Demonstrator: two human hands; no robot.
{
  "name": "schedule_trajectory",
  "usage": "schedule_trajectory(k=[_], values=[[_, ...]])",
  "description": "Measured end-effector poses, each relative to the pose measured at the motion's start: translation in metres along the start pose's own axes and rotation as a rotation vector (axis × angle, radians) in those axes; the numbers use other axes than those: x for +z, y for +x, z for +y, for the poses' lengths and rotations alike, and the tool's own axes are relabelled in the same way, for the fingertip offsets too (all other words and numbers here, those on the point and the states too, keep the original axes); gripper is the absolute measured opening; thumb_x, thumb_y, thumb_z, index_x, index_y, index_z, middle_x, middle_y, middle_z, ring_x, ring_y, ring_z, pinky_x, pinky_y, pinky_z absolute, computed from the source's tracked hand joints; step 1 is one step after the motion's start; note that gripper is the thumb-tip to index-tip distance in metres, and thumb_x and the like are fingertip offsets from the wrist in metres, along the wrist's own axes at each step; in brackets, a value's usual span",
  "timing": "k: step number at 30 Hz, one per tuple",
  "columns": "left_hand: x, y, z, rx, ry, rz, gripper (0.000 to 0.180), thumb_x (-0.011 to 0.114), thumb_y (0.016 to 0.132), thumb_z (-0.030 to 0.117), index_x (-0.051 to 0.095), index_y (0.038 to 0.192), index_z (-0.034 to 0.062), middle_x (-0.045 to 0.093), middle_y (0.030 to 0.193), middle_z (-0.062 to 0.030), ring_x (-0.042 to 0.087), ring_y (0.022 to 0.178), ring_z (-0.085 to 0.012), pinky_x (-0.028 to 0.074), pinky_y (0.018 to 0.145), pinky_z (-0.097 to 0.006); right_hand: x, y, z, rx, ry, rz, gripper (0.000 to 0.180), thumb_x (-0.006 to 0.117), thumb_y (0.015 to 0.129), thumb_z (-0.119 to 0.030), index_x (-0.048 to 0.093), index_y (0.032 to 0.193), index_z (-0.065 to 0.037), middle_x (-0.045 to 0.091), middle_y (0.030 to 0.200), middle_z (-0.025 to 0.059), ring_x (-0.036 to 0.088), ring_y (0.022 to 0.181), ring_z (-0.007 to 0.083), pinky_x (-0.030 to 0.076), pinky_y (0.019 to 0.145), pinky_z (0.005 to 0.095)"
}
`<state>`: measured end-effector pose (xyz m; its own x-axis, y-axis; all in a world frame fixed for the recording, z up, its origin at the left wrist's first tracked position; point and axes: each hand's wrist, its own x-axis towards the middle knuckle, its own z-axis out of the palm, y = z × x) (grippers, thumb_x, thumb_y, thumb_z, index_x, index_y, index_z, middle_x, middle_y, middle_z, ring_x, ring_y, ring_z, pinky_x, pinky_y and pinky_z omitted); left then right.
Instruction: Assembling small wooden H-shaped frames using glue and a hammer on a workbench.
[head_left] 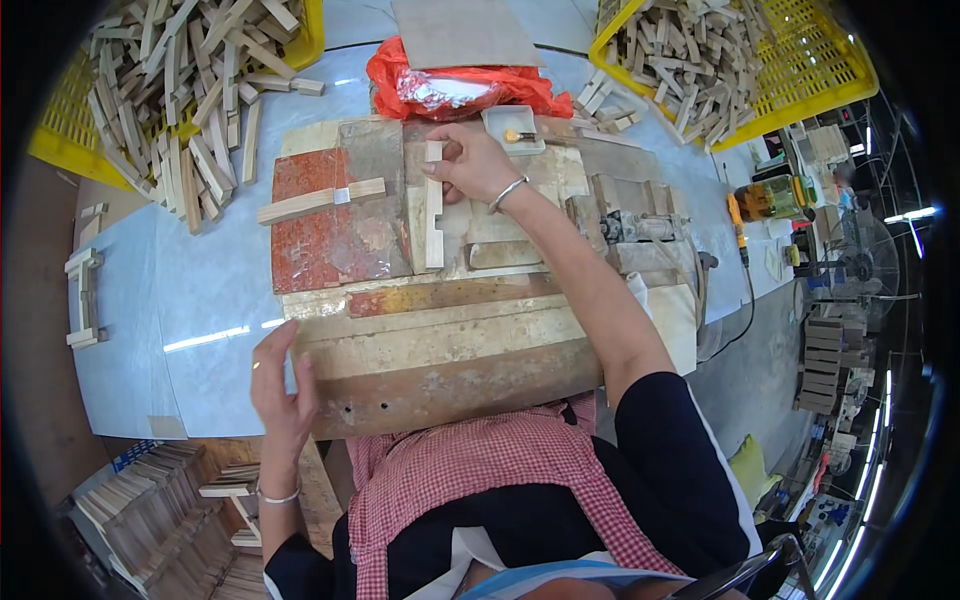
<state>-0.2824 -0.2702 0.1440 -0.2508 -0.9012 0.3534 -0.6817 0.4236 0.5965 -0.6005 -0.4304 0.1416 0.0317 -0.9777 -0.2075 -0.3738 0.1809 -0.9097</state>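
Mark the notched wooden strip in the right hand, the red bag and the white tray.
Notched wooden strip [433, 206], head view, middle of its length.
Red bag [515, 86], head view, crumpled right part.
White tray [512, 119], head view, bare inside.

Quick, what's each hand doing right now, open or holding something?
Left hand: open, nothing visibly held, at the left end of the wooden workboard.
Right hand: closed, fingers pinching a notched wooden strip.
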Motion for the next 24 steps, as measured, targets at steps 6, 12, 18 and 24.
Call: schedule_trajectory(k=[6,12,18,24], values=[[0.038,0.033,0.029,0.142,-0.161,-0.021,0.033,0.063,0.081,0.001,0.058,0.114,-0.0027,0.062,0.108,-0.018,0.06,0.099,-0.0333,0.048,0.086,-0.039,-0.039,0.005,0.011,0.051,0.086,0.005,0.036,0.07,0.08,-0.003,0.053,0.112,0.0,0.063,0.075,0.0072,0.064,0.062,0.0132,0.052,0.045,0.0254],[0.059,0.05,0.043,0.188,-0.17,-0.08,0.033,0.065,0.08,0.001,0.058,0.112,-0.0028,0.061,0.107,-0.0171,0.058,0.1,-0.0338,0.048,0.085,-0.04,0.0,0.003,0.01,-0.048,-0.114,0.078,0.034,0.075,0.074,-0.013,0.064,0.104,-0.003,0.064,0.084,0.0111,0.067,0.056,0.0175,0.053,0.049,0.0285],[0.073,0.074,0.049,0.308,-0.081,-0.061,0.034,0.063,0.08,-0.001,0.057,0.113,-0.0019,0.06,0.11,-0.0161,0.058,0.104,-0.0332,0.046,0.087,-0.04,-0.001,-0.009,0.015,-0.189,-0.447,0.124,0.038,0.075,0.075,-0.016,0.063,0.109,-0.003,0.059,0.093,0.0124,0.067,0.078,0.0244,0.056,0.063,0.0332],[0.104,0.115,0.065,0.45,0.066,-0.15,0.036,0.058,0.086,0.011,0.055,0.121,0.0009,0.058,0.121,-0.0129,0.051,0.117,-0.0305,0.04,0.097,-0.044,0.005,-0.002,0.023,-0.182,-0.489,0.116,0.045,0.078,0.07,-0.024,0.065,0.109,-0.007,0.057,0.108,0.0195,0.058,0.101,0.0361,0.045,0.091,0.0406]])
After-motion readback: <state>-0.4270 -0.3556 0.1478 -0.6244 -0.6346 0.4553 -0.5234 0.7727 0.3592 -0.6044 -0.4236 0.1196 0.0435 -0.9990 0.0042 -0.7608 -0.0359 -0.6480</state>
